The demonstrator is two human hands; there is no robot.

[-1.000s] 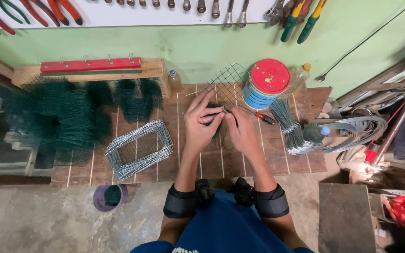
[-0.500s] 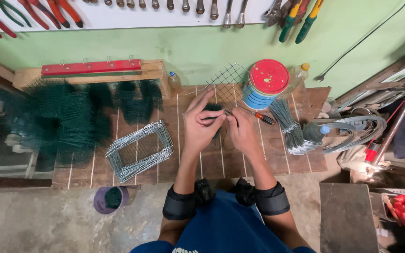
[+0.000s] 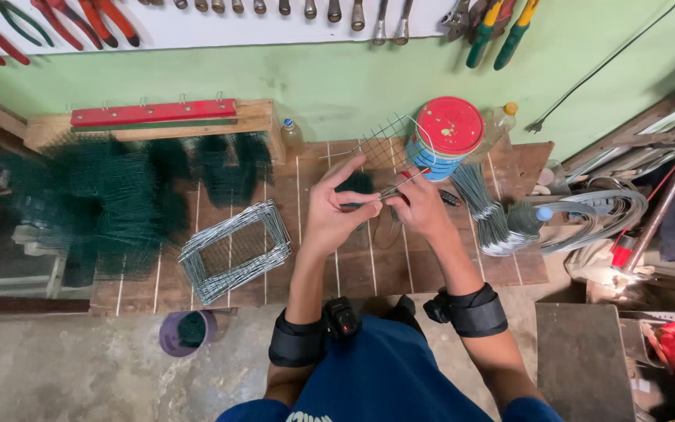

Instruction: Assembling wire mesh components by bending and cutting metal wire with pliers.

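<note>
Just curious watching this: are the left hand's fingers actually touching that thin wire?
Touching. The head view shows the left hand pinching the thin wire between thumb and fingers, no gap visible.

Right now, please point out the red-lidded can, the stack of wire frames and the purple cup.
red-lidded can (image 3: 450,125), head view, on the red lid.
stack of wire frames (image 3: 273,223), head view, on its right edge.
purple cup (image 3: 170,336), head view, on its rim.

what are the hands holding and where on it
Both hands pinch a thin metal wire over the bench: the left hand at its near end by a small dark green tuft, the right hand around its middle.
</note>
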